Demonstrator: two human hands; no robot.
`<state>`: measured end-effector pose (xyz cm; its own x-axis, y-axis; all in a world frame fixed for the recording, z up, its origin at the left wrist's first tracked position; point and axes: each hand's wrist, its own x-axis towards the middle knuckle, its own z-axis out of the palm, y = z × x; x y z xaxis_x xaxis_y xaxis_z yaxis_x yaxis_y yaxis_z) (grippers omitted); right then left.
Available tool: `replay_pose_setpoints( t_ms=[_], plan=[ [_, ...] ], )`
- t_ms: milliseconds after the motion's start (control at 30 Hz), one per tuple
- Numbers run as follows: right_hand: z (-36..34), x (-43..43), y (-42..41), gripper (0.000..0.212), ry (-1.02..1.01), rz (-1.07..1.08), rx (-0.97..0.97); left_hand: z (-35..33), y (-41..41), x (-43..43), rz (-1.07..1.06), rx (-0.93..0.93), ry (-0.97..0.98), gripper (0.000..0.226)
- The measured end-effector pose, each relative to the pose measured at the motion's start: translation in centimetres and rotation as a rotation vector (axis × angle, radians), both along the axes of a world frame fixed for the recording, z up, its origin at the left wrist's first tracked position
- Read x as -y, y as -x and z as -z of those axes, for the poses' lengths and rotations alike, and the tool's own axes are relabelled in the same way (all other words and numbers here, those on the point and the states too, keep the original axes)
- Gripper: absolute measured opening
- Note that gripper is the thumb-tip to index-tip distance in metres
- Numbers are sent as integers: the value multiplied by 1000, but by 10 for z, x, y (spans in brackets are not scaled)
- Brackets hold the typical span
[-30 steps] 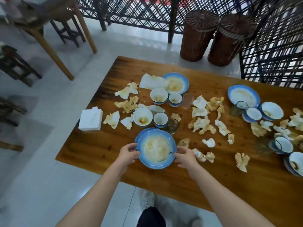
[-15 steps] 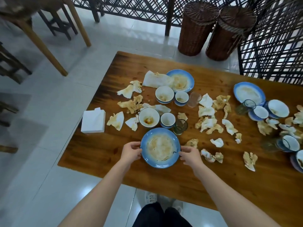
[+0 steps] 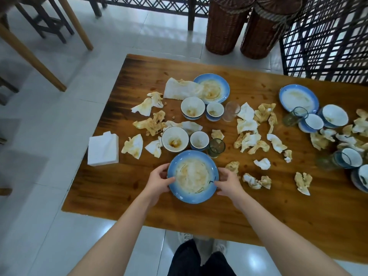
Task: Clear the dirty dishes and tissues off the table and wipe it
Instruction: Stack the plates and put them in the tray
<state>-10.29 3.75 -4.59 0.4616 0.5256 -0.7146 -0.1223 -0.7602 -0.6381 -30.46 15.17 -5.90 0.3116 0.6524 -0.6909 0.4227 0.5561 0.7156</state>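
Note:
A dirty blue-rimmed plate (image 3: 192,176) sits near the front edge of the wooden table (image 3: 123,188). My left hand (image 3: 159,181) grips its left rim and my right hand (image 3: 228,183) grips its right rim. Just behind it stand a stained white bowl (image 3: 174,139), a small cup (image 3: 199,140) and a green glass (image 3: 216,147). Further back are a second bowl (image 3: 192,107), a cup (image 3: 214,110), a clear glass (image 3: 231,110) and another blue plate (image 3: 214,89). Several soiled crumpled tissues (image 3: 250,140) litter the tabletop.
A white tissue pack (image 3: 103,149) lies at the table's left edge. More plates, bowls and glasses (image 3: 310,118) crowd the right side. Two wicker baskets (image 3: 227,26) and a black lattice screen (image 3: 328,36) stand behind the table. Wooden furniture legs (image 3: 31,58) are at far left.
Both hands have closed in on the plate's rim, thumbs now over its edge. The camera has tipped downward, so the table sits lower in view.

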Motion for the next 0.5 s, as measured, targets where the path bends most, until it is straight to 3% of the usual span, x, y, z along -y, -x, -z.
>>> replay_pose_setpoints(
  t_ms=[500],
  plan=[
    [-33, 113, -64, 58, -78, 227, 14, -29, -92, 69, 199, 121, 149, 61]
  ],
)
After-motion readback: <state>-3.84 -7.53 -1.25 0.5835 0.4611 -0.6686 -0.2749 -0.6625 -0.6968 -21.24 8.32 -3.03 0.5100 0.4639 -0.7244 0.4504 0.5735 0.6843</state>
